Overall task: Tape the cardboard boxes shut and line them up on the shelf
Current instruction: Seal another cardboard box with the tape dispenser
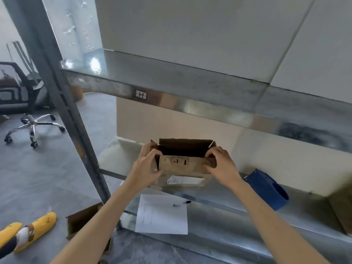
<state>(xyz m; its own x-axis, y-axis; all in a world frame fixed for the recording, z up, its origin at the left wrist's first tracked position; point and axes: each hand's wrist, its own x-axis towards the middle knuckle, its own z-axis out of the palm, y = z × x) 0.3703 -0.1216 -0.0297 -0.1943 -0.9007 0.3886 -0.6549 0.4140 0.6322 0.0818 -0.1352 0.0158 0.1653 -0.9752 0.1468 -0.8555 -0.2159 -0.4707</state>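
My left hand (pixel 147 164) and right hand (pixel 222 164) each pinch a flap of the open brown cardboard box (pixel 182 163); a blue plastic object (pixel 266 189) lies at its four o'clock.

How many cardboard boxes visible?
3. An open box on the lower shelf, gripped by the left hand and right hand; a floor box by the post; an edge box cut off far right. Brown shape behind the post may be a fourth.

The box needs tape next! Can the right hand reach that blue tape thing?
Probably yes. The right hand is busy gripping the cardboard box flap, but the blue tape dispenser lies close beside it on the same shelf, with nothing in between.
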